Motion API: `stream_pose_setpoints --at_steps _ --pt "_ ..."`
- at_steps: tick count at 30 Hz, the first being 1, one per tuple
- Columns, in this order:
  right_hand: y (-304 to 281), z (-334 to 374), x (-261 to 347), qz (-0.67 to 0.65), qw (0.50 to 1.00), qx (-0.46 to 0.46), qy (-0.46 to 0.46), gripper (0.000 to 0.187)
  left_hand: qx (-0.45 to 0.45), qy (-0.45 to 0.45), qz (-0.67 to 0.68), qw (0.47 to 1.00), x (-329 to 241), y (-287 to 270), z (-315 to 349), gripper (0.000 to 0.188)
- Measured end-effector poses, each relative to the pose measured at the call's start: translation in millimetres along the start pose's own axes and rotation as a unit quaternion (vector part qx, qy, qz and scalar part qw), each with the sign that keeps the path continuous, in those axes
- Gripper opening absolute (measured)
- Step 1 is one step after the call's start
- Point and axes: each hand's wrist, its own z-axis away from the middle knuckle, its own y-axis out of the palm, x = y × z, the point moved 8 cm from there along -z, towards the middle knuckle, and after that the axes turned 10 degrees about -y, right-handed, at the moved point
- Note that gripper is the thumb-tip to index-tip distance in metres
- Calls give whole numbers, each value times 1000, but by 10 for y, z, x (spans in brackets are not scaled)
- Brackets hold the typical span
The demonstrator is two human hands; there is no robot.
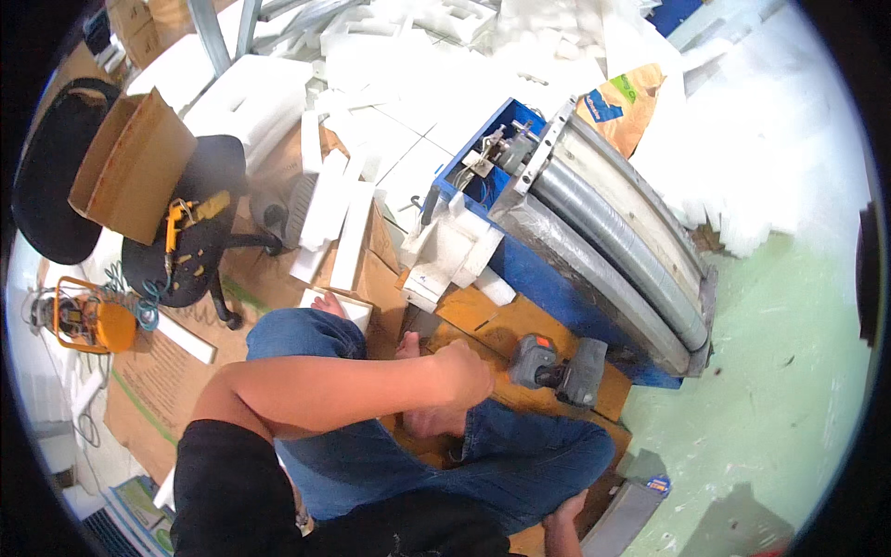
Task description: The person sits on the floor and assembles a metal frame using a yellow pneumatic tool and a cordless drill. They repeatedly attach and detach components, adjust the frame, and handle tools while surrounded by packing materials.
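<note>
My left arm reaches across my body from the lower left. My left hand (464, 373) is curled closed above my bare foot (434, 422). Whatever its fingers hold, if anything, is hidden from above. Just right of it a grey and black cordless drill (557, 369) with an orange mark lies on brown boards (483, 320). My right hand (567, 510) is low at the right, beside my thigh in blue jeans (529, 455); its fingers are mostly hidden.
A blue-framed machine with long metal rollers (613, 246) stands ahead to the right. White foam pieces (353, 237) lie beyond my knees. At left are a black chair (209, 186) bearing a cardboard box (135, 167) and yellow air gun (174, 227), and an orange compressor (113, 323).
</note>
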Motion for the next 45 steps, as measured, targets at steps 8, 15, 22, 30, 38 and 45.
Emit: stream_pose_setpoints --at_steps 8,15,22,30,38,45 --pt "-572 -447 -118 162 981 -98 -51 78 46 102 21 994 -174 -40 278 31" --pt "-575 -911 293 203 968 -80 -128 81 -2 110 -10 994 -190 -178 255 26" --pt "57 -1229 1120 551 785 -82 -271 53 56 100 -27 993 -220 -91 188 28" --pt "13 -1626 1087 436 868 21 -238 31 70 90 -3 993 -265 51 69 28" --pt "-70 -1669 1091 392 886 25 -246 27 107 99 -27 989 -330 199 -1 23" --pt "-103 -1719 1069 383 886 21 -261 26 102 79 -26 991 -312 175 22 24"
